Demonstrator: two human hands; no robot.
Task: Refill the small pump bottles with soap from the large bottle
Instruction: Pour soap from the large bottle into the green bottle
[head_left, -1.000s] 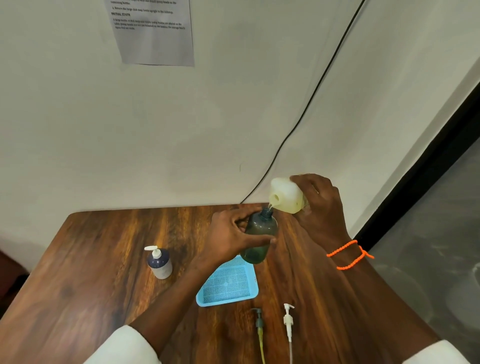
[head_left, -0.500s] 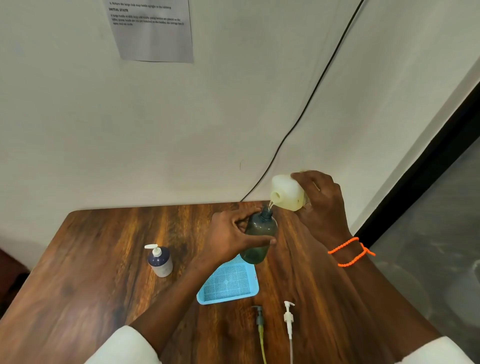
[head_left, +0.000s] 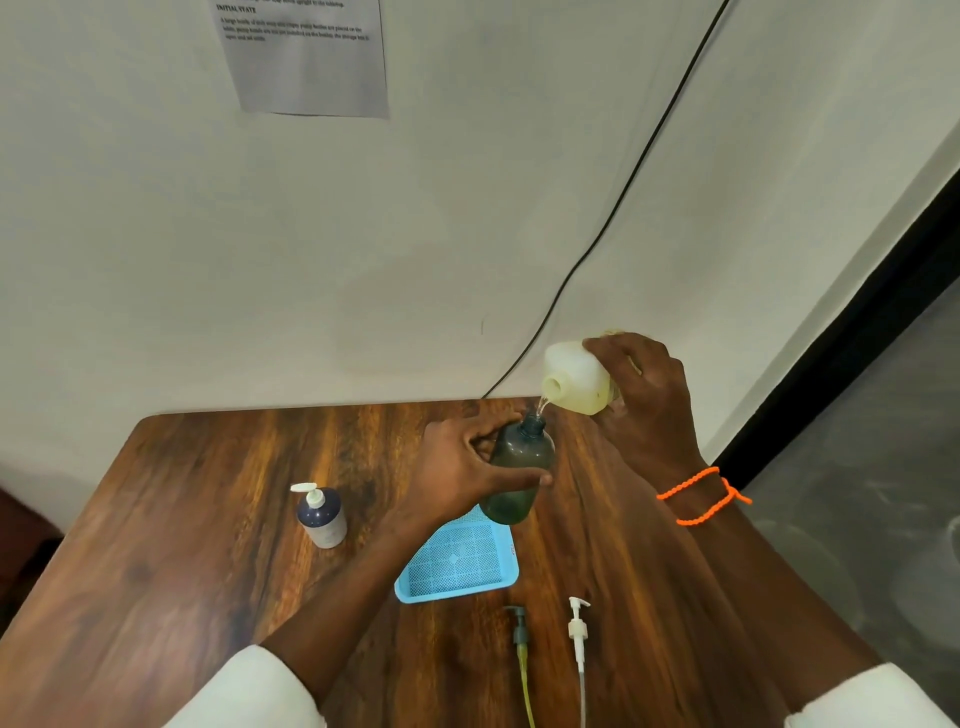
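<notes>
The pouring step is under way: at centre right of the frame, the right hand (head_left: 647, 400) grips the tilted large bottle (head_left: 574, 379), a thin stream of soap falling into the neck of the green bottle (head_left: 517, 475), which the left hand (head_left: 462, 475) holds around its body above the blue tray (head_left: 457, 566). Next, the person likely needs to right the large bottle before overflow, then fit the green pump (head_left: 519, 631) lying on the bench (head_left: 208, 519).

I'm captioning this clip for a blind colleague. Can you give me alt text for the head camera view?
Over a wooden table, the right hand tips a large pale bottle, pouring a thin stream of soap into the open neck of a dark green bottle held by the left hand. A blue tray, a small capped pump bottle and two loose pumps lie nearby.
</notes>
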